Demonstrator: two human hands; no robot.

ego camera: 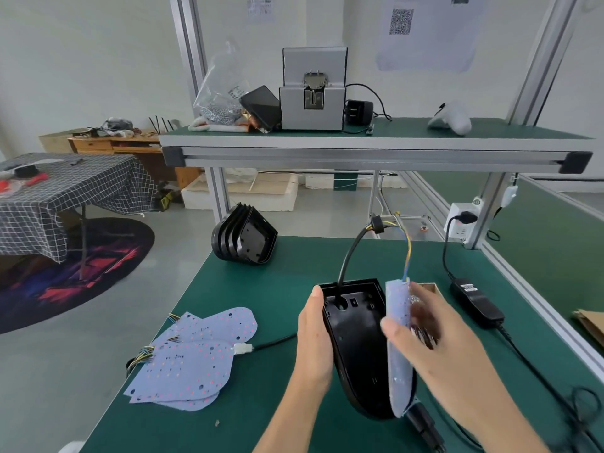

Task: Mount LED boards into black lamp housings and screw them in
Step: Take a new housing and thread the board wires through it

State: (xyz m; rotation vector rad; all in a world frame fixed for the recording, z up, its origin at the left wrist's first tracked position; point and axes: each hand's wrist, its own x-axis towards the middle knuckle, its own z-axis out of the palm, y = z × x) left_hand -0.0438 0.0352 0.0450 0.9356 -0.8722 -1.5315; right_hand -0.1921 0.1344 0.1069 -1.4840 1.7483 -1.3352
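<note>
Both hands work — left hand (313,341) steadies housing (358,341), right hand (434,341) tilts LED board (397,322).

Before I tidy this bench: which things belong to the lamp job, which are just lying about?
Job: black housing, LED board in right hand, left hand, spare boards, stacked housings, screw feeder.
Lying about: phone, white controller.

I saw a black lamp housing (356,335) on the green bench mat (261,403), pale blue LED boards (192,354) speckled with red dots, and a black-and-white checked tablecloth (72,188).
</note>
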